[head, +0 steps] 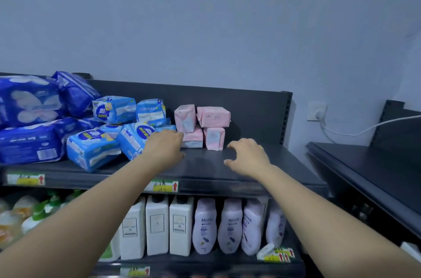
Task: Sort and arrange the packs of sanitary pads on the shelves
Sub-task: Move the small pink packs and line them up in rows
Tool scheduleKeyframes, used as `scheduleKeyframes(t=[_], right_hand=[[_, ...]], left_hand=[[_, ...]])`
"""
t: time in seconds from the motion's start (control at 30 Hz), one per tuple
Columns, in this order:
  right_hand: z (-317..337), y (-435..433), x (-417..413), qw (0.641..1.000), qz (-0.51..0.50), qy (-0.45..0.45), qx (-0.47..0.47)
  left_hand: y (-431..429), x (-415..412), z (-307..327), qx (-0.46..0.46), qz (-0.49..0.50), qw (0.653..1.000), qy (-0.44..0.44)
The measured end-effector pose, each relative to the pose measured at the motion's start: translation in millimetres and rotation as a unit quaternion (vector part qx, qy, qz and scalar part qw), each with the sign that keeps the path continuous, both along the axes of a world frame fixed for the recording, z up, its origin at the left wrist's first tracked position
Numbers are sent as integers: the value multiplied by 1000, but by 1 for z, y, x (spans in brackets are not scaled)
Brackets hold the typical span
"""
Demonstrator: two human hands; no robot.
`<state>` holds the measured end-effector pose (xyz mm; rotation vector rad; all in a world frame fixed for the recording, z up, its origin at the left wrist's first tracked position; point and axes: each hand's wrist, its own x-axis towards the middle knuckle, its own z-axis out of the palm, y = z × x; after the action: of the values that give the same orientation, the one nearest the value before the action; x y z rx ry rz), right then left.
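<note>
Pink packs sit stacked two high at mid-frame on the dark shelf, blue packs heaped at left. Left hand lies between the two groups, fingers curled down; whether they grasp anything is unclear. Right hand hovers just right, fingers loosely bent, holding nothing.

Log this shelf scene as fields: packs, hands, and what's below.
top shelf: dark, holds all packs
dark blue packs: far left, piled
light blue packs: left of centre, jumbled
pink packs: four, stacked two over two, centre
left hand: at the pink stack's left edge, contact unclear
right hand: fingers spread, over bare shelf, holding nothing
lower shelf: white bottles, lilac bottles
</note>
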<state>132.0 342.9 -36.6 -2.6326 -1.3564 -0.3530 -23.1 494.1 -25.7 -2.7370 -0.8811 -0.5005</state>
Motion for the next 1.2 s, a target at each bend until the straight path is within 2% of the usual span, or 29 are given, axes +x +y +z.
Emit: scheduleKeyframes(t=[0.3,0.5,0.63,0.73,0.9,1.03,1.13,1.2], right_hand=[[11,109,59,999,3,-5,45],[5,160,89,995,33,-27,89],[5,185,113,993,42,-65,86],[1,203,128,991,38,-95,90],[-14,221,148,983,0,-148,104],[-14,227,154,968,-21,-167,185],[-1,218,157,966,-3,-87,244],[10,205,157,938,-3,0,346]], left_hand=[[105,75,13,17,-17,1000,-20],[145,116,5,-45,-33,995,-80],[163,140,1,-70,-26,995,-60],[174,153,-4,-124,-13,990,-60],[175,172,-8,-198,-19,968,-152],[177,174,-12,-224,-12,947,-231],[174,172,-10,-261,-15,914,-309],[168,171,-4,-274,-22,889,-367]])
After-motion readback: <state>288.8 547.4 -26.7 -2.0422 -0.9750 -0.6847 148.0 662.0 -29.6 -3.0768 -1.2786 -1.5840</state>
